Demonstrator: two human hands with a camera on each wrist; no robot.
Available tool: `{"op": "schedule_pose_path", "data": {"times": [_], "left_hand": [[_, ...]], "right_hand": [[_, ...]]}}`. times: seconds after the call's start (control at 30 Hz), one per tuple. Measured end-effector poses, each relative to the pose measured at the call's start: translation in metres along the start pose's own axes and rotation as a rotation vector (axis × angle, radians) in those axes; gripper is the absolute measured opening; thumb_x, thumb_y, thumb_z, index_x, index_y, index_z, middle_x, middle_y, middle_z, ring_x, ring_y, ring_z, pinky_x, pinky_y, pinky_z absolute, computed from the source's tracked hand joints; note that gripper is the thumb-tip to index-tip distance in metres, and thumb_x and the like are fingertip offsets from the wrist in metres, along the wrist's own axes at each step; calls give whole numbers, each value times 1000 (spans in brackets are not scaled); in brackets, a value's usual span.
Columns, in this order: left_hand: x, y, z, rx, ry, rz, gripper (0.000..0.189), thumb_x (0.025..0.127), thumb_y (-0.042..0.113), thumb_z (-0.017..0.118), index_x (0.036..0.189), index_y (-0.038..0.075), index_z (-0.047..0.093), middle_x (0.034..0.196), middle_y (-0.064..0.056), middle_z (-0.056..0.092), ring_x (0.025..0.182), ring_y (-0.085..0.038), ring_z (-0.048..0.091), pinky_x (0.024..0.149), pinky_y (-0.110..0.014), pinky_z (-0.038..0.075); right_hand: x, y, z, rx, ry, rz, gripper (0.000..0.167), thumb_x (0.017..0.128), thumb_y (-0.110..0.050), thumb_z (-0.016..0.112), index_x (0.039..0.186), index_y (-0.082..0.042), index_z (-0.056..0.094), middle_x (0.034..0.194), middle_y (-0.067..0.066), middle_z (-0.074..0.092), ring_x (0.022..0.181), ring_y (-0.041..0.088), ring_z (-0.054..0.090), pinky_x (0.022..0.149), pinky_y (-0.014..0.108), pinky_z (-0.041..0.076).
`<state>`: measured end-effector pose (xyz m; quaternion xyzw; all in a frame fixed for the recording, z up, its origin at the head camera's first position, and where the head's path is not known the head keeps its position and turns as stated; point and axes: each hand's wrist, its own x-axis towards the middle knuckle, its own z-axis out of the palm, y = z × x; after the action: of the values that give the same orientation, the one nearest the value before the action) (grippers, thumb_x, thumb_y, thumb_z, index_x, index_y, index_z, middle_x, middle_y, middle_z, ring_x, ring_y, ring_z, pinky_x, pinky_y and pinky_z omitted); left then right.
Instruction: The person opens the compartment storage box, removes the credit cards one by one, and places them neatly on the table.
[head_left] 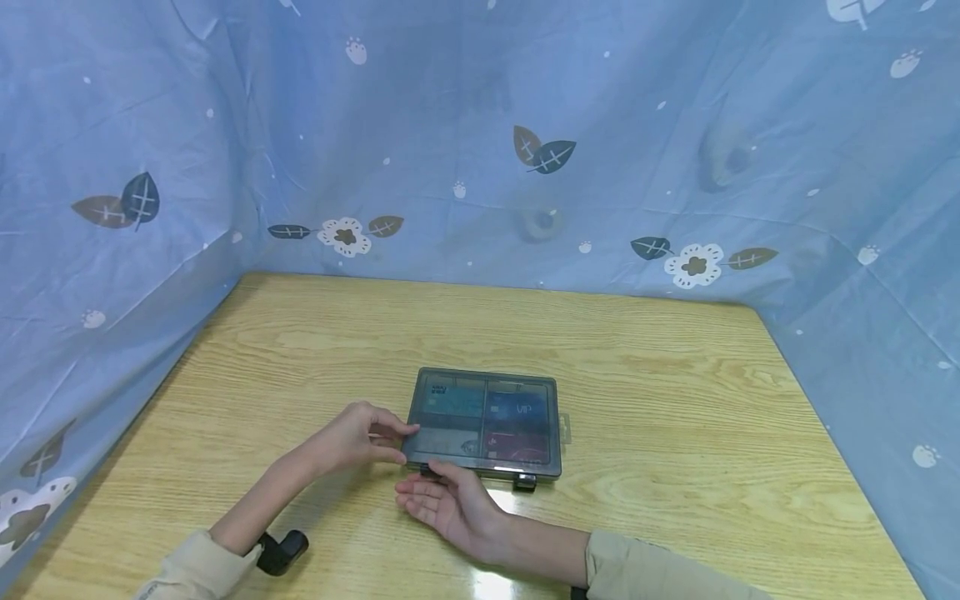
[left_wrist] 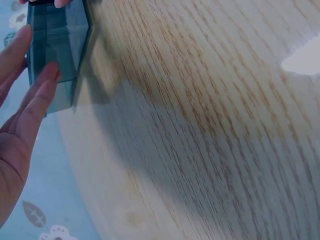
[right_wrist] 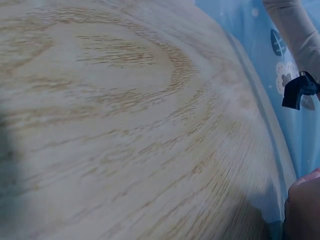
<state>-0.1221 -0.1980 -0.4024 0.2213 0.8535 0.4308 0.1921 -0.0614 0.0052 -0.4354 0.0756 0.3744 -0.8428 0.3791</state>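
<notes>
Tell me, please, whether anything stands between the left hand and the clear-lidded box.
Nothing visible does: the left hand touches the box directly at its left edge. The right hand is close by, at the front edge, but not between them.

Curtained-off tabletop booth, wider room hidden: wood-grain table (head_left: 675,375) beneath the left hand (head_left: 352,437), blue leaf-print cloth (head_left: 450,100) hanging beyond it and to both sides.
</notes>
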Motion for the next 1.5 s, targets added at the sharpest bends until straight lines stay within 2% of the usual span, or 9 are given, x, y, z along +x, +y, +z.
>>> {"op": "schedule_pose_path", "data": {"times": [0.27,0.53,0.7,1.0,1.23,1.4,1.5], "left_hand": [[0,1,1,8,5,-1,34,78,5,78,109,-4,69,115,-18,66,99,-29,67,84,-26,58],[0,2,1,5,4,7,34,78,6,79,108,-5,69,115,-19,66,99,-29,67,82,-27,58],[0,4,0,12,7,-9,34,78,5,79,108,-4,69,115,-18,66,98,-29,67,81,-26,58],[0,5,0,19,7,-1,34,77,5,79,107,-5,69,113,-19,67,97,-29,67,82,-28,59],[-1,6,0,20,10,65,34,78,8,79,106,-7,69,112,-19,67,95,-27,68,79,-28,59],[0,6,0,6,1,21,34,77,5,79,107,-6,68,114,-20,66,99,-31,67,82,-29,58],[0,5,1,2,-1,9,34,77,4,79,107,-7,68,115,-21,66,99,-32,67,83,-29,58]], "right_hand": [[0,3,-1,0,21,-11,34,97,-17,41,113,11,49,102,14,64,98,21,63,100,31,50],[3,6,4,-12,109,-49,25,94,-17,42,100,5,54,89,10,66,87,18,65,87,28,55],[3,7,6,-30,143,-60,25,93,-16,41,98,5,54,85,8,65,83,16,65,83,26,56],[5,7,7,-52,162,-64,22,91,-15,39,94,2,54,81,6,65,78,14,64,77,24,55],[3,7,10,-80,165,-68,22,90,-14,38,93,1,54,81,5,64,78,14,64,77,23,55],[3,5,10,-96,157,-39,18,92,-10,40,93,0,54,82,6,64,79,14,64,79,23,55],[2,3,7,-131,139,0,19,94,-5,41,99,6,55,87,8,64,82,14,64,82,24,55]]}}
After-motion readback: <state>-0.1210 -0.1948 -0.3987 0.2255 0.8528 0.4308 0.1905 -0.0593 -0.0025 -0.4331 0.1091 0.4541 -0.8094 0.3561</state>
